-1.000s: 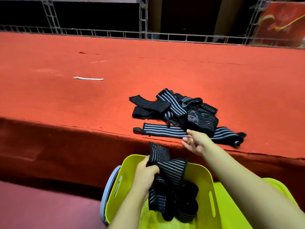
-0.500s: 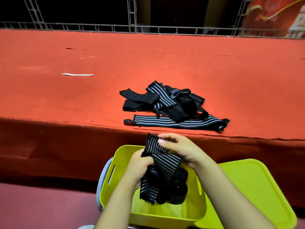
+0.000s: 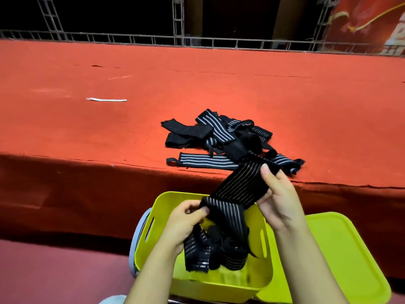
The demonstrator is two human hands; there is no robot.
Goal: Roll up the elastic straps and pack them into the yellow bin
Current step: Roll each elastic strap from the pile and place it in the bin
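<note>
Above the yellow bin (image 3: 258, 279), both hands pinch one striped elastic strap (image 3: 238, 189): the left hand (image 3: 186, 222) at its lower fold, the right hand (image 3: 278, 194) near its upper end; rolled straps (image 3: 230, 251) lie inside the bin, loose straps (image 3: 219, 137) beyond it on the red tabletop (image 3: 109, 132)

Left hand (image 3: 186, 224) and right hand (image 3: 277, 194) both pinching, raised.
</note>
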